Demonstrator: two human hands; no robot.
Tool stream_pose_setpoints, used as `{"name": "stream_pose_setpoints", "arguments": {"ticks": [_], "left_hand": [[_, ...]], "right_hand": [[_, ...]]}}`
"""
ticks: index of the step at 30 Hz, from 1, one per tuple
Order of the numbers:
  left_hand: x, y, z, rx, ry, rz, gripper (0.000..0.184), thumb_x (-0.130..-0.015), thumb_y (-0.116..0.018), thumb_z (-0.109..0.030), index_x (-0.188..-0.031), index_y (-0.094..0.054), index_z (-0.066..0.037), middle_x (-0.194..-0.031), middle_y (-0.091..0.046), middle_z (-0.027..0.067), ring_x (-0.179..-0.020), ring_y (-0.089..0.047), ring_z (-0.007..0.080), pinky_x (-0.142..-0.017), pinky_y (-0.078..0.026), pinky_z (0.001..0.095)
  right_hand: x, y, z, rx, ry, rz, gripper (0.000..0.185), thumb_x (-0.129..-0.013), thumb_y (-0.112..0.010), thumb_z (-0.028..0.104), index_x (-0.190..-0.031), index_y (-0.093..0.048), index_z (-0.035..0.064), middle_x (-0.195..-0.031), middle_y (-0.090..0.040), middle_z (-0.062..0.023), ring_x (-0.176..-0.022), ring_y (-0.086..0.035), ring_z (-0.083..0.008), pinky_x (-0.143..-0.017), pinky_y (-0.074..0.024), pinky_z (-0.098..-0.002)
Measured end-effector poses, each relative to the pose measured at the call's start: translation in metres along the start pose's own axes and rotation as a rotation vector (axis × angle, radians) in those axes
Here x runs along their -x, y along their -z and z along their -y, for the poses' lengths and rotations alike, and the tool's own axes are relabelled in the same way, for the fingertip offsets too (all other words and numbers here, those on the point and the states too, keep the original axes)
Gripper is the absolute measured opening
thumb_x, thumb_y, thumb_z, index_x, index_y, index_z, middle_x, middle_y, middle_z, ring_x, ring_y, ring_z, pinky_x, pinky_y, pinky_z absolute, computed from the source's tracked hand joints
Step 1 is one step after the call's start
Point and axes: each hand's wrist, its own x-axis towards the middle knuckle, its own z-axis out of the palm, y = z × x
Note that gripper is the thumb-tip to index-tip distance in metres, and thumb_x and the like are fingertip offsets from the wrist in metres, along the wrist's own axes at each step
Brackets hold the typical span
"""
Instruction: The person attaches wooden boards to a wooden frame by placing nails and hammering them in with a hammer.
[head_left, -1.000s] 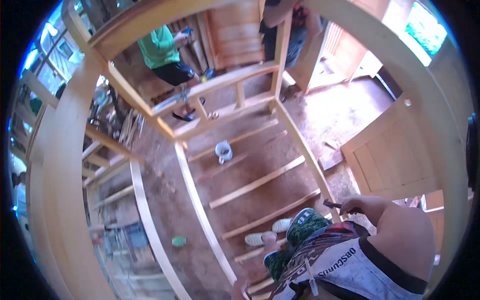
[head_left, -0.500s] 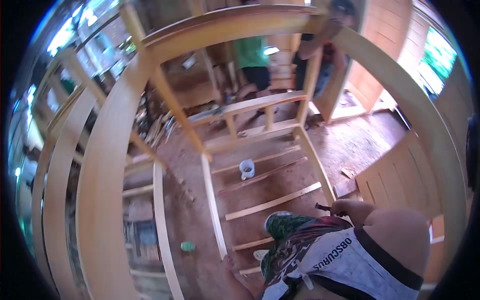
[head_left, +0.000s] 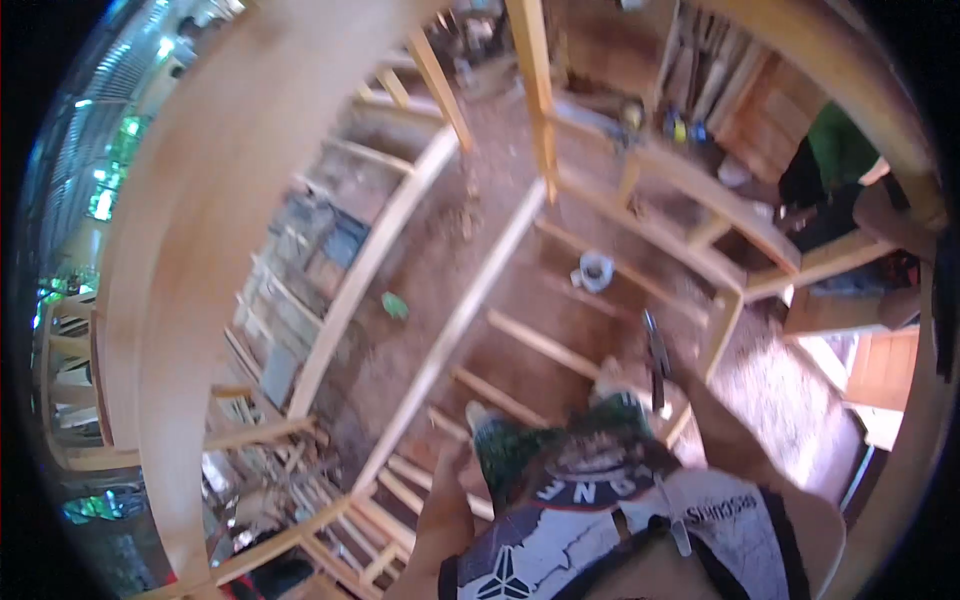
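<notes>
My right hand is closed around a dark, slim tool with a shiny end, which looks like a hammer. It is raised over the right side of a wooden frame, close to its right rail. My left hand hangs low over the frame's left part, near a short slat; its fingers are blurred. Both my feet stand among the slats, between the right rail and the long left rail. A whitish pitcher stands on the floor inside the frame.
Large curved timber boards arch close overhead at left. A second wooden frame stands left, with a green object on the dirt floor beside it. At right is a person in a green shirt, with another person's arm nearby.
My view has turned and tilted downward. My left hand has left the long rail it was touching. My right hand has lifted the tool from beside my leg, swinging its shiny end upward.
</notes>
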Motion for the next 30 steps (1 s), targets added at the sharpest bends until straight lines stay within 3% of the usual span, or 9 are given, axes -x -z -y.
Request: {"name": "stream_pose_setpoints", "arguments": {"ticks": [1, 3, 9, 12, 14, 17, 21, 23, 30], "left_hand": [[0.001, -0.005, -0.012, -0.097, -0.009, 0.008, 0.042, -0.094, -0.039, -0.026, -0.103, -0.067, 0.004, -0.108, -0.064, 0.0282, -0.096, -0.064, 0.0442, -0.083, -0.051, 0.0527], [0.0, -0.01, -0.042, -0.177, 0.051, -0.012, 0.043, -0.094, -0.037, -0.024, -0.101, -0.068, 0.005, -0.108, -0.064, 0.0307, -0.098, -0.064, 0.0465, -0.083, -0.051, 0.0538], [-0.011, 0.015, -0.099, 0.638, 0.29, 0.027, 0.04, -0.088, -0.066, -0.035, -0.102, -0.068, 0.002, -0.093, -0.071, 0.0121, -0.081, -0.066, 0.0233, -0.075, -0.051, 0.0444], [-0.068, -0.02, -0.082, 1.059, 0.48, 0.202, 0.036, -0.09, -0.062, -0.032, -0.096, -0.068, 0.003, -0.103, -0.068, 0.0201, -0.091, -0.065, 0.0281, -0.077, -0.051, 0.0409], [-0.118, -0.036, -0.055, 0.684, 0.393, 0.37, 0.033, -0.09, -0.061, -0.03, -0.099, -0.07, 0.0, -0.11, -0.067, 0.0219, -0.1, -0.066, 0.0318, -0.085, -0.052, 0.0453], [-0.226, -0.065, -0.023, -0.509, -0.399, 0.335, 0.032, -0.088, -0.059, -0.029, -0.098, -0.072, 0.0, -0.099, -0.07, 0.0234, -0.099, -0.067, 0.0383, -0.09, -0.052, 0.0479], [-0.253, 0.035, -0.185, 0.24, -0.087, 0.034, 0.038, -0.091, -0.058, -0.033, -0.099, -0.071, 0.002, -0.096, -0.07, 0.0224, -0.09, -0.068, 0.0356, -0.079, -0.052, 0.0442], [-0.297, 0.028, -0.232, 0.494, -0.301, 0.155, 0.038, -0.091, -0.058, -0.031, -0.103, -0.069, 0.003, -0.099, -0.07, 0.022, -0.091, -0.067, 0.0328, -0.08, -0.051, 0.0409], [-0.434, -0.055, -0.414, 0.502, -0.265, -0.041, 0.042, -0.092, -0.053, -0.037, -0.107, -0.069, -0.002, -0.106, -0.069, 0.0221, -0.101, -0.064, 0.0415, -0.089, -0.05, 0.0434]], "right_hand": [[0.034, -0.016, 0.105, 0.082, -0.253, -0.104, 0.032, -0.097, -0.054, 0.041, -0.099, -0.066, 0.0119, -0.082, -0.066, -0.0049, -0.071, -0.062, -0.0162, -0.068, -0.0525, -0.0323], [-0.006, 0.011, 0.063, 0.659, 0.206, 0.053, 0.031, -0.089, -0.068, 0.036, -0.094, -0.062, 0.0059, -0.078, -0.065, -0.007, -0.066, -0.062, -0.016, -0.061, -0.052, -0.0327], [-0.013, 0.037, 0.114, 0.312, -0.292, 0.201, 0.021, -0.086, -0.071, 0.017, -0.086, -0.056, 0.0017, -0.07, -0.058, -0.0052, -0.052, -0.056, -0.0142, -0.045, -0.0456, -0.0296], [-0.011, 0.037, 0.121, 0.107, -0.322, 0.104, 0.02, -0.087, -0.069, 0.019, -0.085, -0.057, 0.0026, -0.066, -0.056, -0.004, -0.049, -0.054, -0.0131, -0.046, -0.0454, -0.0288], [-0.009, 0.037, 0.115, -0.178, -0.504, 0.024, 0.02, -0.088, -0.067, 0.021, -0.082, -0.056, 0.0047, -0.065, -0.054, -0.0022, -0.049, -0.053, -0.0126, -0.046, -0.0454, -0.0277], [-0.028, 0.044, 0.113, -0.305, -0.602, -0.075, 0.019, -0.092, -0.063, 0.022, -0.087, -0.057, 0.0052, -0.065, -0.052, -0.0009, -0.05, -0.052, -0.0117, -0.049, -0.0475, -0.0277], [-0.091, 0.062, 0.094, -0.462, -0.711, -0.114, 0.018, -0.095, -0.06, 0.021, -0.094, -0.06, 0.0037, -0.066, -0.053, -0.0014, -0.051, -0.051, -0.012, -0.05, -0.049, -0.0295], [-0.139, 0.075, 0.075, -0.483, -0.74, -0.095, 0.018, -0.095, -0.061, 0.022, -0.096, -0.061, 0.0041, -0.067, -0.053, -0.0007, -0.051, -0.052, -0.0124, -0.048, -0.0482, -0.0306], [-0.379, 0.101, -0.054, 0.371, -0.747, 0.06, 0.029, -0.085, -0.066, 0.024, -0.101, -0.06, 0.0011, -0.071, -0.057, -0.0049, -0.061, -0.055, -0.0137, -0.058, -0.0426, -0.0289]]}}
